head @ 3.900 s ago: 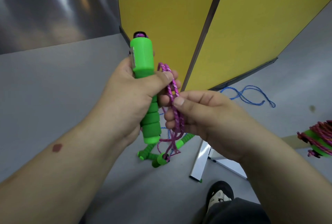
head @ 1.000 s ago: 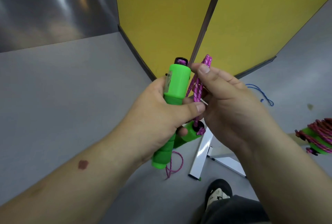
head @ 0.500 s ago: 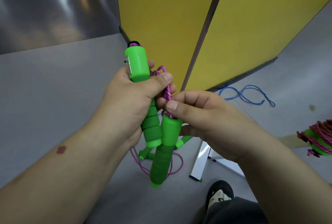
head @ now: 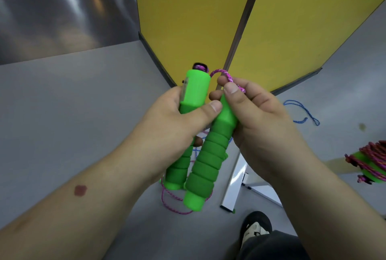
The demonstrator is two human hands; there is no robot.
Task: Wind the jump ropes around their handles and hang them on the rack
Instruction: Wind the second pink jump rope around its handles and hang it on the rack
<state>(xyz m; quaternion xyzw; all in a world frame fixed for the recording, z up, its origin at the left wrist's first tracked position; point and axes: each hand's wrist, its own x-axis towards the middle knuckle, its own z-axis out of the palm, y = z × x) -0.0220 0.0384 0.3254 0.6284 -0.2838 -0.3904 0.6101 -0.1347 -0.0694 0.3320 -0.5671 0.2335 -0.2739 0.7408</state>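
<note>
— What's nearest?

— A shoe (head: 255,228) on the grey floor (head: 73,97), by a white frame foot (head: 235,178).

— And the hands?

— The left hand (head: 177,122) has its fingers curled round one green handle (head: 193,92), thumb across it. The right hand (head: 252,113) grips the second handle (head: 208,157), just beside the first, and pinches a loop of pink rope (head: 226,77) at its top.

— The rest of that rope?

— It hangs below both handles, over the floor.

— Anything beyond?

— A wound rope bundle (head: 370,162) at the right edge, a blue rope (head: 302,111) on the floor — then yellow panels (head: 302,19).
</note>
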